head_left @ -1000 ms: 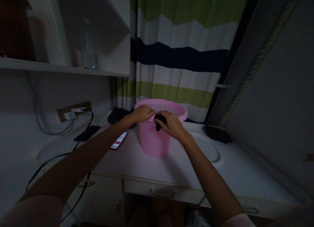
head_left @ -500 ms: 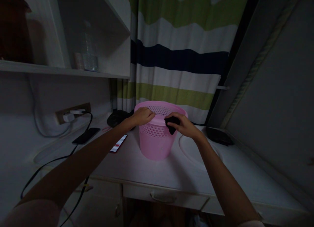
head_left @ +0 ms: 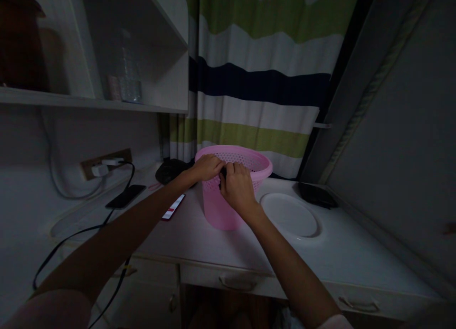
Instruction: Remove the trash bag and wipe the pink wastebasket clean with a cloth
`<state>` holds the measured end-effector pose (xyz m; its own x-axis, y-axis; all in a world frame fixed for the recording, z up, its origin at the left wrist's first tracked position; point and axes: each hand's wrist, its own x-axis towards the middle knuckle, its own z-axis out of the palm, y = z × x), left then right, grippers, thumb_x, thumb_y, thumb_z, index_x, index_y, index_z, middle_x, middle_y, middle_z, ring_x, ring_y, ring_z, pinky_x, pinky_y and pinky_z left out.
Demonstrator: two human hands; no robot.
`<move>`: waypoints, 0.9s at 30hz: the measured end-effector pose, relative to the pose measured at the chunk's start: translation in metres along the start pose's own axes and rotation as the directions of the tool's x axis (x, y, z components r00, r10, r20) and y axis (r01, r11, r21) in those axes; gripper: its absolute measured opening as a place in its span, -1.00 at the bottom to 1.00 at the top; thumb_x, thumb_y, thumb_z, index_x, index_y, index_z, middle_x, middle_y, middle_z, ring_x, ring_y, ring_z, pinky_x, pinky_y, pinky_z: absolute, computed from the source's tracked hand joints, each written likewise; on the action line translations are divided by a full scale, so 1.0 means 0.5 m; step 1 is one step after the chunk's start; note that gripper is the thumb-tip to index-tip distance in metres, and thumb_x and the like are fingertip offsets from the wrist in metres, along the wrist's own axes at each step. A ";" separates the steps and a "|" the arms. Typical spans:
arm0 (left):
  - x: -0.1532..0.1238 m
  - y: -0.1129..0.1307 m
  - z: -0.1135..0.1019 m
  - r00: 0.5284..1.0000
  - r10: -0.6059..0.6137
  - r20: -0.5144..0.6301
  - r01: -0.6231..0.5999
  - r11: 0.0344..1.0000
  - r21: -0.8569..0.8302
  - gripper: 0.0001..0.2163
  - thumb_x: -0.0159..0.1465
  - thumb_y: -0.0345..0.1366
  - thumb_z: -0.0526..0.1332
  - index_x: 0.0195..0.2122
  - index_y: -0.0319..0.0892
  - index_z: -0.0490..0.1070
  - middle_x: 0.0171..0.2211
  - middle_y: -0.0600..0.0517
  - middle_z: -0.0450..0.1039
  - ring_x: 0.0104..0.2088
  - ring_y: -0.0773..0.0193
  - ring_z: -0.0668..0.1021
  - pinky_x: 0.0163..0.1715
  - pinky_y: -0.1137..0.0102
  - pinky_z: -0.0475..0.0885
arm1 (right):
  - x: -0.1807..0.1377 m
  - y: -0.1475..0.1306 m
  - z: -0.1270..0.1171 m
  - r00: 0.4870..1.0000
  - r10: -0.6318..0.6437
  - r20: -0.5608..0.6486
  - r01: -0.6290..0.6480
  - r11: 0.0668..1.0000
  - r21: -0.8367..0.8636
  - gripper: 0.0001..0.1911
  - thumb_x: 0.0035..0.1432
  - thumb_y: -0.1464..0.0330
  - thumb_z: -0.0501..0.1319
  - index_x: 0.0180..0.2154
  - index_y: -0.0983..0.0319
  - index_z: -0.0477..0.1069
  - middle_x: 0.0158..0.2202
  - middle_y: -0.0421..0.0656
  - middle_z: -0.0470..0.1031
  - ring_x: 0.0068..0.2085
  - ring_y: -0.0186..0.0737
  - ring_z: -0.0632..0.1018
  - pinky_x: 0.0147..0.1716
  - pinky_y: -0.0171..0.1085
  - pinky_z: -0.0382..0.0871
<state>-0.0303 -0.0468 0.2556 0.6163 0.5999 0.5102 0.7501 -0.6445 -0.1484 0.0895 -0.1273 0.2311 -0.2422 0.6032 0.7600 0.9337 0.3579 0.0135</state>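
A pink plastic basket (head_left: 223, 210) with a holed upper wall stands upright on the white desk. My left hand (head_left: 208, 167) is closed over the near left part of its rim. Close beside it, my right hand (head_left: 237, 183) is closed on a crumpled black cloth (head_left: 223, 173) against the near rim. Most of the cloth is hidden behind my right fingers. The inside of the basket is mostly out of sight.
Right of the basket lies a white round lid (head_left: 290, 215), with a black flat item (head_left: 316, 195) behind it. To the left are a lit phone (head_left: 174, 207), a dark phone (head_left: 126, 196), a black cable (head_left: 76, 231) and a dark pouch (head_left: 171, 171). A striped curtain (head_left: 256, 87) hangs behind.
My right hand has moved left along the basket's near rim with the black cloth, up to my left hand. The left hand stays on the rim.
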 end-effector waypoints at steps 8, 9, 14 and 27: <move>0.001 -0.012 0.014 1.000 0.014 -0.018 -0.013 1.000 0.016 -0.61 0.24 -0.24 -0.10 -0.45 -0.29 0.48 -0.43 -0.12 0.51 -0.40 0.25 0.49 -0.40 0.40 0.26 | -0.028 0.098 0.003 0.993 -0.101 -0.058 0.106 0.989 0.105 -0.82 0.09 0.38 0.01 -0.24 0.26 0.28 -0.29 -0.05 0.31 -0.21 -0.11 0.32 -0.22 -0.19 0.20; 0.002 -0.014 0.016 1.000 0.015 -0.022 -0.014 1.000 0.018 -0.61 0.24 -0.23 -0.10 -0.45 -0.29 0.48 -0.42 -0.12 0.51 -0.39 0.25 0.49 -0.40 0.40 0.26 | -0.031 0.116 0.001 0.992 -0.104 -0.068 0.112 0.984 0.135 -0.82 0.08 0.40 0.00 -0.25 0.26 0.29 -0.29 -0.06 0.31 -0.21 -0.12 0.32 -0.21 -0.19 0.21; 0.004 -0.013 0.018 1.000 0.012 -0.017 -0.011 1.000 0.026 -0.59 0.24 -0.24 -0.11 -0.48 -0.30 0.48 -0.44 -0.14 0.51 -0.40 0.23 0.50 -0.40 0.38 0.26 | -0.035 0.189 0.003 0.986 -0.123 -0.115 0.152 0.946 0.287 -0.80 0.03 0.48 -0.04 -0.28 0.24 0.28 -0.31 -0.10 0.30 -0.23 -0.17 0.33 -0.21 -0.20 0.21; 0.002 0.008 0.009 0.997 -0.071 0.000 0.071 0.994 0.083 -0.58 0.25 -0.24 -0.14 -0.41 -0.30 0.49 -0.38 -0.16 0.51 -0.33 0.17 0.51 -0.36 0.34 0.28 | -0.014 0.093 0.015 0.993 -0.073 -0.090 0.073 0.997 -0.007 -0.76 0.20 0.31 -0.11 -0.29 0.26 0.26 -0.33 -0.03 0.29 -0.27 -0.11 0.29 -0.25 -0.16 0.16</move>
<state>-0.0258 -0.0466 0.2517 0.5618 0.6442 0.5190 0.8091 -0.5587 -0.1822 0.1325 -0.1094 0.2215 -0.2847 0.5085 0.8126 0.9154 0.3958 0.0730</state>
